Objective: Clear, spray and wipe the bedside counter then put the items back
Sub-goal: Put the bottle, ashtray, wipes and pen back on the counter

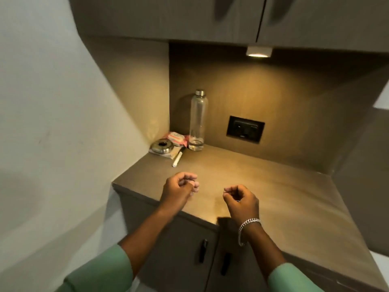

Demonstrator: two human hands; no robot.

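Note:
The brown bedside counter [263, 186] lies under a lit niche. In its far left corner stand a clear glass bottle [197, 121] with a metal cap, a pink and white packet [175, 137], a round metal ashtray [162, 146] on a notepad, and a white pen [177, 159]. My left hand [179, 189] hovers over the counter's front left part, fingers loosely curled and holding nothing. My right hand [241, 202], with a silver bracelet at the wrist, hovers over the front edge, fingers curled in and holding nothing. Both hands are well short of the items.
A black wall socket [245, 129] sits in the back panel. Upper cabinets [168, 17] hang overhead with a small lamp [259, 52] beneath. Cabinet doors with black handles [203, 250] are below the counter. A white wall [52, 123] bounds the left side.

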